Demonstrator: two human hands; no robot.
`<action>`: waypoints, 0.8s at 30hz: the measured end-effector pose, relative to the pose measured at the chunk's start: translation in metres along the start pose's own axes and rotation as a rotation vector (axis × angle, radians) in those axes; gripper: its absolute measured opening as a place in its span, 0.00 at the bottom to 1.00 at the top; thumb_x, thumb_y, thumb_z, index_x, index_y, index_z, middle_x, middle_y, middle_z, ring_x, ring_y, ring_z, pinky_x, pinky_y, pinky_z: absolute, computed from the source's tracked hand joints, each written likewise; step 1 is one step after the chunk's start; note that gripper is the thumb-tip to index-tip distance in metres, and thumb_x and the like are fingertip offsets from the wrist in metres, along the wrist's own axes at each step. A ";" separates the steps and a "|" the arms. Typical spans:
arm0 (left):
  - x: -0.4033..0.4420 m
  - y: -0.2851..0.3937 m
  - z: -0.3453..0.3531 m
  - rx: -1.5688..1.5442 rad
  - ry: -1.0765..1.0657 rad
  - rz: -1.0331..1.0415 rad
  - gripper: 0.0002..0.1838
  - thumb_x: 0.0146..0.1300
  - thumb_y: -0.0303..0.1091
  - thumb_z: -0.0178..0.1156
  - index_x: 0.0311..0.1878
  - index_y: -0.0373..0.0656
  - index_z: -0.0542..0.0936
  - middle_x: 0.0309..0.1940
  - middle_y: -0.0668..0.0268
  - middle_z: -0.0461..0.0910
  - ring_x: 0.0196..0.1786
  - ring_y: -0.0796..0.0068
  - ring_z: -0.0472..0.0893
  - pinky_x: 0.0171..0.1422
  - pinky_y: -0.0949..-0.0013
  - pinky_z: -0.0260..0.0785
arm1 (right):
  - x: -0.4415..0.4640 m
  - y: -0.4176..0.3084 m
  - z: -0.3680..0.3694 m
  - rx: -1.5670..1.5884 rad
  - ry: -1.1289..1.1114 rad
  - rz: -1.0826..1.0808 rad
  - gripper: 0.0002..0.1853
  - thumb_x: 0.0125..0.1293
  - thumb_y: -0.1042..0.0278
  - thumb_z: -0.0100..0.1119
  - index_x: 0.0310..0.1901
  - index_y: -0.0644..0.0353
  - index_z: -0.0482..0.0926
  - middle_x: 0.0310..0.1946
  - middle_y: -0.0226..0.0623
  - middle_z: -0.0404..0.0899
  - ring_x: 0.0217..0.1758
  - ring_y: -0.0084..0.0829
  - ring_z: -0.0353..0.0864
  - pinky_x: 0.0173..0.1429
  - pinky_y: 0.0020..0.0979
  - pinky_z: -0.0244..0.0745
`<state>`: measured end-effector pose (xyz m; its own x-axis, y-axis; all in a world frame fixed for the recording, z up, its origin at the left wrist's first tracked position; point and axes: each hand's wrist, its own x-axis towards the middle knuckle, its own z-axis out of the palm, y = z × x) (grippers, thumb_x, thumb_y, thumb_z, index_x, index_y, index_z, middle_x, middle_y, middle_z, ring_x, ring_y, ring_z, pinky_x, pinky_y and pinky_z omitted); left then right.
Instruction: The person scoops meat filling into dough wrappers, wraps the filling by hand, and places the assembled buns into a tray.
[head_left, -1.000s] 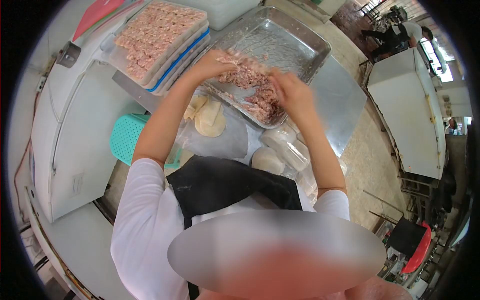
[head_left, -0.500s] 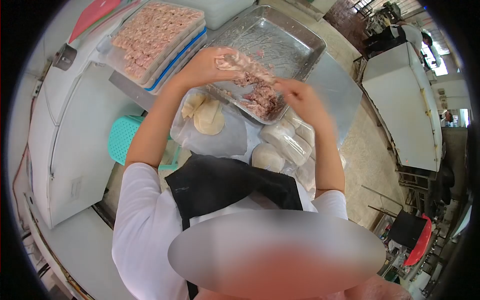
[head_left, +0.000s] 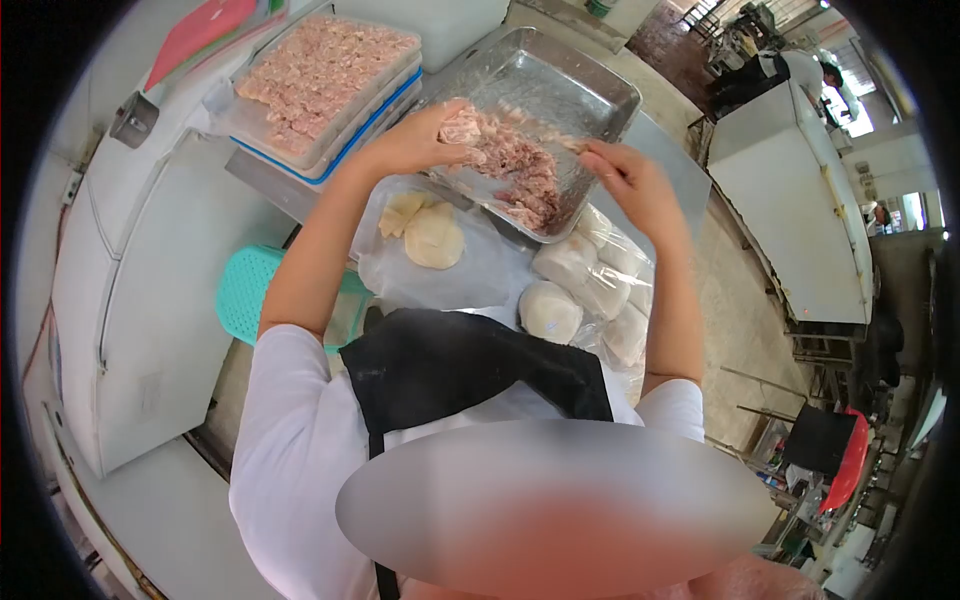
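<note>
My left hand (head_left: 415,138) is closed around a pale pink clump (head_left: 460,128) over the near left side of a metal tray (head_left: 622,85). My right hand (head_left: 628,182) pinches a thin, light-coloured stick (head_left: 572,143), its far end blurred by motion above the tray. Ground meat (head_left: 530,180) is heaped in the tray's near part, below and between my hands. Closer to me, round dough wrappers (head_left: 435,240) lie beside folded ones (head_left: 404,212) on a clear plastic sheet (head_left: 395,270).
Stacked plastic boxes (head_left: 412,75) at the back left hold rows of small pink pieces (head_left: 325,70). Clear bags of round white stacks (head_left: 600,285) lie at the right. A turquoise stool (head_left: 245,290) stands lower left. Another person (head_left: 800,70) is at the far right.
My right hand has moved right and slightly up, away from my left hand, with the stick. My left hand still holds the clump. The whole view has shifted slightly.
</note>
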<state>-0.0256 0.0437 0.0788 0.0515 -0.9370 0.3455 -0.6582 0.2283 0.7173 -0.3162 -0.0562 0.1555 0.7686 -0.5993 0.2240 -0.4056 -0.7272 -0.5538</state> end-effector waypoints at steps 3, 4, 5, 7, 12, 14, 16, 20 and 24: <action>-0.009 0.032 -0.033 -0.194 -0.160 -0.117 0.32 0.48 0.42 0.71 0.58 0.44 0.74 0.45 0.57 0.81 0.46 0.65 0.79 0.53 0.66 0.70 | -0.006 -0.022 -0.007 0.156 -0.009 0.012 0.17 0.69 0.59 0.55 0.49 0.64 0.80 0.43 0.43 0.82 0.42 0.30 0.80 0.48 0.30 0.73; -0.014 0.039 -0.042 -0.162 -0.155 -0.101 0.32 0.48 0.42 0.71 0.57 0.43 0.75 0.45 0.58 0.81 0.46 0.66 0.79 0.54 0.66 0.69 | -0.006 -0.030 -0.001 0.154 -0.004 -0.019 0.16 0.69 0.59 0.55 0.48 0.63 0.80 0.43 0.44 0.82 0.42 0.35 0.81 0.48 0.32 0.73; -0.017 0.041 -0.047 -0.130 -0.148 -0.086 0.31 0.48 0.41 0.71 0.56 0.42 0.75 0.44 0.58 0.81 0.46 0.66 0.79 0.54 0.66 0.69 | -0.005 -0.039 0.006 0.151 -0.001 -0.051 0.16 0.69 0.59 0.54 0.47 0.62 0.80 0.43 0.46 0.82 0.42 0.40 0.82 0.49 0.33 0.74; -0.020 0.027 -0.051 -0.124 -0.097 0.027 0.29 0.48 0.40 0.72 0.53 0.41 0.77 0.42 0.59 0.82 0.44 0.66 0.79 0.53 0.67 0.70 | -0.001 -0.052 0.036 0.069 -0.024 -0.121 0.15 0.68 0.59 0.55 0.48 0.61 0.80 0.41 0.45 0.82 0.42 0.44 0.81 0.47 0.35 0.74; -0.038 -0.009 -0.072 -0.057 -0.039 0.049 0.22 0.49 0.36 0.72 0.47 0.39 0.80 0.41 0.62 0.82 0.46 0.73 0.79 0.52 0.68 0.70 | 0.012 -0.106 0.029 -0.298 -0.064 0.018 0.14 0.66 0.60 0.56 0.48 0.58 0.80 0.36 0.43 0.80 0.42 0.44 0.80 0.45 0.35 0.74; -0.041 -0.010 -0.095 -0.035 -0.158 -0.013 0.22 0.49 0.36 0.72 0.47 0.39 0.80 0.40 0.61 0.82 0.46 0.71 0.79 0.53 0.68 0.69 | 0.016 -0.123 0.047 -0.192 0.023 -0.107 0.14 0.66 0.60 0.56 0.49 0.57 0.80 0.33 0.44 0.79 0.41 0.45 0.80 0.45 0.36 0.74; -0.045 -0.009 -0.118 -0.063 -0.244 -0.049 0.23 0.49 0.38 0.71 0.48 0.39 0.80 0.39 0.59 0.82 0.45 0.69 0.79 0.54 0.67 0.69 | 0.026 -0.137 0.080 -0.222 0.069 -0.191 0.13 0.66 0.59 0.56 0.47 0.53 0.81 0.38 0.41 0.82 0.43 0.45 0.79 0.46 0.39 0.74; -0.068 -0.047 -0.157 0.091 -0.096 -0.037 0.32 0.48 0.45 0.70 0.52 0.33 0.76 0.44 0.51 0.79 0.42 0.60 0.80 0.51 0.65 0.71 | 0.051 -0.144 0.110 -0.109 -0.022 -0.080 0.13 0.66 0.61 0.57 0.48 0.58 0.80 0.41 0.44 0.81 0.45 0.42 0.80 0.49 0.36 0.73; -0.088 -0.087 -0.225 0.130 -0.018 -0.131 0.35 0.49 0.49 0.67 0.56 0.35 0.75 0.46 0.50 0.78 0.48 0.58 0.79 0.53 0.63 0.70 | 0.050 -0.133 0.129 0.166 0.056 0.084 0.18 0.69 0.62 0.55 0.53 0.68 0.77 0.38 0.32 0.80 0.41 0.20 0.76 0.40 0.25 0.75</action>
<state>0.1965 0.1653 0.1220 0.1301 -0.9614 0.2426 -0.7387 0.0692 0.6704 -0.1603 0.0537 0.1370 0.7046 -0.6767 0.2135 -0.3766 -0.6116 -0.6958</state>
